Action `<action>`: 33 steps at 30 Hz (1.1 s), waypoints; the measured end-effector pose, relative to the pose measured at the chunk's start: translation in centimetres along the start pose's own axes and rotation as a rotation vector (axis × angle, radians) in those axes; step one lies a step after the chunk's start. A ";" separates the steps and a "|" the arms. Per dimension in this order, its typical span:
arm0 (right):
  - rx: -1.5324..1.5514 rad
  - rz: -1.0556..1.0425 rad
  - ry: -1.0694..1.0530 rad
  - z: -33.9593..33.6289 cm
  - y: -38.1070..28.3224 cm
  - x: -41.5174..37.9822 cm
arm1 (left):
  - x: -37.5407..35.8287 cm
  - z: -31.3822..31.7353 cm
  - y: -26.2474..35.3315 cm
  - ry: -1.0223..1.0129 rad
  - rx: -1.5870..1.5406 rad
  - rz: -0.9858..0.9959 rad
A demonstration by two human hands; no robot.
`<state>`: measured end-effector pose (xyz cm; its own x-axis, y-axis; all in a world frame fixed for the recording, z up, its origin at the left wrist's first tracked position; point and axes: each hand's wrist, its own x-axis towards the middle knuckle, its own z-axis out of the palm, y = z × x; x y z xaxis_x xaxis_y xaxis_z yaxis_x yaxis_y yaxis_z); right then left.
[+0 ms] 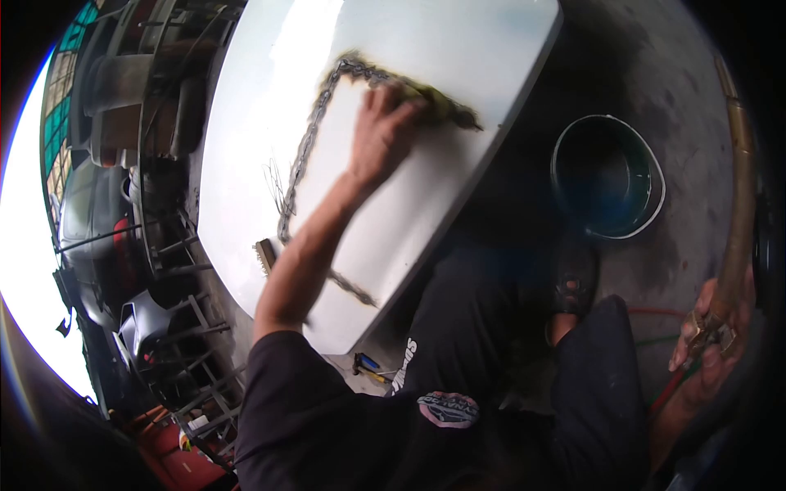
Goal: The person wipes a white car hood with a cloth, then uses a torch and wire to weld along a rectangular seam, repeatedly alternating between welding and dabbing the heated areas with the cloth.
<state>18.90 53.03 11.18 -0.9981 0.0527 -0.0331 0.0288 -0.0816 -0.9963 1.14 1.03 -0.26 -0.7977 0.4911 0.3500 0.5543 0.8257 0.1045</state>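
Note:
A white metal panel (352,164) lies tilted before me, with a dark, scorched, bumpy seam (311,131) running around a rectangular section of it. My left hand (383,131) presses on the seam's upper stretch, fingers closed over a yellow-green sponge or wet cloth (440,101); its exact kind is partly hidden. At the right edge, my right hand (714,331) grips a brass-coloured gas torch (737,180) near its valves. Red and green hoses (673,385) run from the torch.
A round bucket (610,176) stands on the floor to the right, seemingly with liquid inside. A brush (264,256) and thin wires (276,190) lie on the panel. Blue- and yellow-handled tools (372,366) rest below its edge. Metal racks (184,327) and a car (88,217) are left.

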 end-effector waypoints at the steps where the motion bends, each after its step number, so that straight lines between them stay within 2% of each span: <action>1: 0.004 0.003 0.002 -0.1 0.0 -0.1 | 0.3 0.1 -4.1 0.098 -0.015 0.005; 2: 0.008 0.005 0.005 0.0 -0.1 -0.1 | 0.7 -0.3 -8.6 0.047 0.071 -0.116; 3: 0.012 0.005 0.001 0.2 0.0 -0.2 | 1.2 -1.4 -10.9 0.120 0.260 -0.230; 4: 0.018 0.007 0.002 0.4 0.0 -0.3 | 1.8 -2.1 -12.7 0.047 0.337 -0.479; 5: 0.022 0.010 0.002 0.4 0.0 -0.3 | 1.5 -1.5 -14.0 0.116 0.359 -0.496; 7: 0.028 0.018 0.007 0.5 0.0 -0.4 | 1.8 -0.7 -8.7 0.091 0.279 -0.392; 8: 0.031 0.024 0.014 0.6 -0.1 -0.4 | 1.9 -0.4 -4.8 0.054 0.104 -0.202; 9: 0.038 0.029 0.018 0.5 0.0 -0.5 | 0.4 2.6 -2.1 0.090 -0.321 -0.264; 10: 0.045 0.031 0.017 0.6 0.1 -0.4 | -0.1 2.0 2.7 -0.029 -0.270 -0.061; 11: 0.059 0.050 0.024 0.5 -0.1 -0.4 | -0.9 3.2 6.4 -0.259 -0.463 0.024; 12: 0.040 0.025 0.012 0.3 0.0 -0.2 | -3.6 5.4 9.1 -0.286 -0.547 0.170; 13: 0.028 0.013 0.006 0.3 0.0 -0.3 | -2.0 2.4 13.5 -0.538 -0.551 0.206; 14: 0.020 0.000 0.000 0.3 0.0 -0.3 | -1.8 1.2 16.2 -0.297 -0.500 0.353; 17: 0.003 -0.021 -0.011 0.3 0.1 -0.2 | -2.4 -0.6 18.6 -0.307 -0.660 0.227; 21: -0.006 -0.049 -0.022 0.2 0.4 0.0 | -2.5 -2.1 17.9 -0.286 -0.663 0.111; 24: -0.020 -0.082 -0.033 0.3 0.4 0.2 | -2.4 -2.1 16.9 -0.162 -0.587 -0.003; 27: 0.011 -0.031 -0.029 0.4 -0.4 0.5 | -1.6 -1.8 15.5 -0.133 -0.515 -0.068; 29: -0.012 -0.027 -0.040 0.3 -0.3 0.5 | -0.6 -1.4 12.5 -0.087 -0.412 -0.034; 31: -0.009 -0.031 -0.029 0.4 0.0 0.5 | 0.7 -0.2 5.9 -0.038 -0.189 0.061; 32: -0.003 -0.035 -0.018 0.5 0.1 0.5 | 1.5 -0.3 1.9 -0.008 -0.122 0.048; 33: -0.001 -0.034 -0.022 0.5 0.2 0.4 | 1.1 1.8 -3.0 0.007 -0.562 -0.424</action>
<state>18.45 52.53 10.99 -0.9994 0.0332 0.0025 -0.0052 -0.0787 -0.9969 -1.80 -0.39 -1.85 -0.9716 0.1556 0.1784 0.2364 0.6759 0.6980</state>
